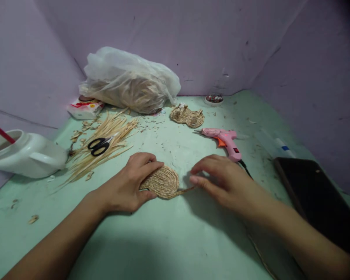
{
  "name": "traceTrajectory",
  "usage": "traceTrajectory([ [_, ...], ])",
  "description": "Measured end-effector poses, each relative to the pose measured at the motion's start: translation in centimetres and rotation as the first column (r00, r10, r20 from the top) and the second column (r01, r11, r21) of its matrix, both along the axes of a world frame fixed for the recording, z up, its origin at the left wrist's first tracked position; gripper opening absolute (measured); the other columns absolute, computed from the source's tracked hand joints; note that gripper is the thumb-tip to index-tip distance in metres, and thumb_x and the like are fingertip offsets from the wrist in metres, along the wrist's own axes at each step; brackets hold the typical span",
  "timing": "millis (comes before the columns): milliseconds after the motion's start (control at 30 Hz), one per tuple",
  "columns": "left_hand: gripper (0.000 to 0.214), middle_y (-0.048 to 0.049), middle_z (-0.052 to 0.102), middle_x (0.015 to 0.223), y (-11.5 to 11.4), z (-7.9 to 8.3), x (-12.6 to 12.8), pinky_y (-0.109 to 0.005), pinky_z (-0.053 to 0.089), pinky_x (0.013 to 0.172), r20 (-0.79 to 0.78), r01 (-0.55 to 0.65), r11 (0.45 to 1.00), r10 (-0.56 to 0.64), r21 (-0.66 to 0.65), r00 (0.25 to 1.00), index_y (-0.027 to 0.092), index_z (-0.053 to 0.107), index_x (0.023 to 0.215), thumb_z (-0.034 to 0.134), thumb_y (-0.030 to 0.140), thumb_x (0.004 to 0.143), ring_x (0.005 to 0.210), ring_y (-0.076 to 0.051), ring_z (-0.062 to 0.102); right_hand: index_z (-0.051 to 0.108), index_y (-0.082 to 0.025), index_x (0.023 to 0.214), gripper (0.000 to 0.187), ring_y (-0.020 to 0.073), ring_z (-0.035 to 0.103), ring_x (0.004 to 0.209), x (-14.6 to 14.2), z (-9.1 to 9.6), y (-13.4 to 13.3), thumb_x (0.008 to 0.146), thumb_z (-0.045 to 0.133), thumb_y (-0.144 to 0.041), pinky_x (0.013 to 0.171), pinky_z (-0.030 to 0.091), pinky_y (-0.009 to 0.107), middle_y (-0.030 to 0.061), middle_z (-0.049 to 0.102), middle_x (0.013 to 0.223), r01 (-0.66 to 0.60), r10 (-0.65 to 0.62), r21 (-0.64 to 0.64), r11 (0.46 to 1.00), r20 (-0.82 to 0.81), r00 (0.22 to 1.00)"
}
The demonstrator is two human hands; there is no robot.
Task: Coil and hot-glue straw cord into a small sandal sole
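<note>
A flat oval coil of braided straw cord (164,181) lies on the pale green table in front of me. My left hand (134,181) grips its left end, thumb at the near edge and fingers over the far edge. From the coil's near right side a loose tail of the braided cord (184,191) runs to the right. My right hand (218,177) pinches that tail between thumb and fingertips, a little apart from the coil. Beyond the right hand lies a pink glue gun (221,136) with an orange trigger, its nozzle pointing left.
Scissors (99,147) with black handles rest on dry straw strips (105,132). Farther back are a stuffed plastic bag (131,81), a finished-looking coiled straw piece (187,116) and a small dish of beads (214,100). A white jug (37,153) lies left, a dark phone or tablet (317,194) right.
</note>
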State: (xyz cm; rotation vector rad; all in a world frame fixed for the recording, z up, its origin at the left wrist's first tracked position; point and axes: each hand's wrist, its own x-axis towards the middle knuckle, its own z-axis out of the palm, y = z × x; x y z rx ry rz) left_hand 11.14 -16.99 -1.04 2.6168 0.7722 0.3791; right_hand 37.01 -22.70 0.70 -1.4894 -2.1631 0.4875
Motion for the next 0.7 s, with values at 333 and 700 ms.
traceTrajectory([
  [333,0.058,-0.0128,0.047,0.119,0.2,0.0,0.2,-0.048,0.036,0.101,-0.033,-0.017,0.999,0.015,-0.051,0.999,0.016,0.048,0.125,0.068,0.029,0.072,0.114,-0.029,0.043,0.066,-0.021,0.074,0.027,0.0175,0.056,0.061,-1.2,-1.8,-0.6,0.091,0.047,-0.028,0.063,0.034,0.033,0.0032,0.067,0.066,-0.121,0.136,-0.105,0.987,0.149,0.979],
  [700,0.057,-0.0112,0.049,0.114,0.2,0.1,0.3,-0.047,0.036,0.102,-0.046,-0.022,0.997,0.019,-0.077,0.999,0.016,0.051,0.124,0.069,0.028,0.071,0.114,-0.028,0.044,0.064,-0.017,0.078,0.019,0.014,0.055,0.06,-0.6,-3.2,0.5,0.091,0.052,-0.021,0.072,0.034,0.035,0.0002,0.063,0.064,-0.331,0.275,0.243,0.912,0.239,0.931],
])
